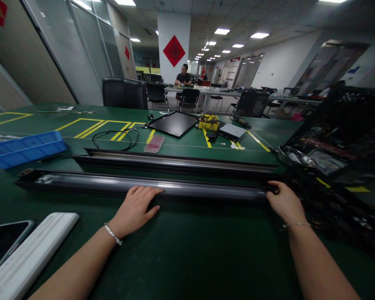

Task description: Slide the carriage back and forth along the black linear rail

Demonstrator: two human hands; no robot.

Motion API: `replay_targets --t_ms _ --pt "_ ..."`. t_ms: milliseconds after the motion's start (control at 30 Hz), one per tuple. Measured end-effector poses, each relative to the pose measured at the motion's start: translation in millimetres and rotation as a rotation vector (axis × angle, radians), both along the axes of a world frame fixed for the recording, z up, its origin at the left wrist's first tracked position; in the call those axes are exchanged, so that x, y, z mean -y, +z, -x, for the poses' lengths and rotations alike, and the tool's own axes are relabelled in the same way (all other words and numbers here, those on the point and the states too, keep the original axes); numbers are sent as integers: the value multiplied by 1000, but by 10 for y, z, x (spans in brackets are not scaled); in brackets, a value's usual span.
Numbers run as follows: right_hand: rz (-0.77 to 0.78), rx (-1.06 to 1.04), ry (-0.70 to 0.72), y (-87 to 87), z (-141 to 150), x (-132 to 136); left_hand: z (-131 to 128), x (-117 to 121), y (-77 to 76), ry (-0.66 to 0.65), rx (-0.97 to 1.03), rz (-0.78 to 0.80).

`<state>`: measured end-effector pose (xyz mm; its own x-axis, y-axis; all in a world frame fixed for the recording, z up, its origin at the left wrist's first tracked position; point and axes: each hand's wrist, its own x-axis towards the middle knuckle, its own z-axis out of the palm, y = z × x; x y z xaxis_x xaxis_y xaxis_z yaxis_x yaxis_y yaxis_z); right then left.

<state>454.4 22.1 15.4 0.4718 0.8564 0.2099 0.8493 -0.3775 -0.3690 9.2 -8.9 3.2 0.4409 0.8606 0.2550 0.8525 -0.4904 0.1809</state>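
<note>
A long black metal channel (pixel 187 189) with a shiny grey inner face lies crosswise on the green table in front of me. My left hand (pixel 140 204) rests on its near edge around the middle, fingers stretched out and thumb apart. At the channel's right end, my right hand (pixel 283 200) has thumb and fingers closed round the end, where a small dark part shows between them. I cannot tell whether that part is fixed to the channel. Behind lies a second, similar black channel (pixel 181 161), which neither hand touches.
A blue bin (pixel 28 148) stands left; a white bar (pixel 34 254) and a phone (pixel 6 241) lie near left. Farther back are a black panel (pixel 175 123), a yellow box (pixel 208 122) and a grey box (pixel 233 131). Dark clutter (pixel 346 212) crowds the right. A person (pixel 183 77) sits beyond.
</note>
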Motion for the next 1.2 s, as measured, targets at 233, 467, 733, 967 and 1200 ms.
replay_targets --t_ms 233,467,733,967,1200 --pt "27 -53 -60 -37 -69 -27 -7 7 13 7 -1 -8" --pt "43 -90 -105 -75 -137 -39 -3 7 11 8 9 8" --pt "31 -81 -167 -31 -177 -26 -4 7 9 7 11 7" --pt "51 -94 -183 -28 -206 -14 -4 7 20 11 1 2" --pt "36 -115 -185 -56 -224 -30 -13 12 32 17 -14 11"
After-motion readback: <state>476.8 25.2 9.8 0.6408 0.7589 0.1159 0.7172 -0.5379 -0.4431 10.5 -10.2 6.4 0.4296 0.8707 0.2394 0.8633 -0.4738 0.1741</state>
